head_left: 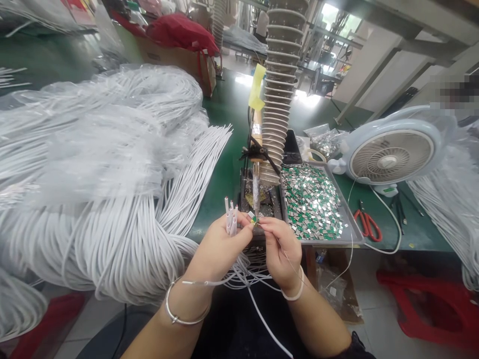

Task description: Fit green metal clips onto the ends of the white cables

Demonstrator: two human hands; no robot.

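My left hand (219, 249) holds several white cable ends (231, 219) upright in its fingers, their cords trailing down past my wrist. My right hand (280, 252) pinches a tiny green-and-metal connector piece (253, 218) at its fingertips, close to the left hand's fingers. Just beyond my hands stands a soldering iron (256, 187) in a dark holder. To the right of it lies a metal tray (318, 174) heaped with small green-and-silver pieces. A huge mass of coiled white cable (93, 199) fills the left of the bench.
A white desk fan (391, 154) stands at the right, with red-handled scissors (367, 224) and dark pliers (397, 212) in front of it. Bags of parts (324, 142) lie behind the tray. A tall ribbed column (280, 94) rises behind the iron. A red stool (426, 309) stands on the floor.
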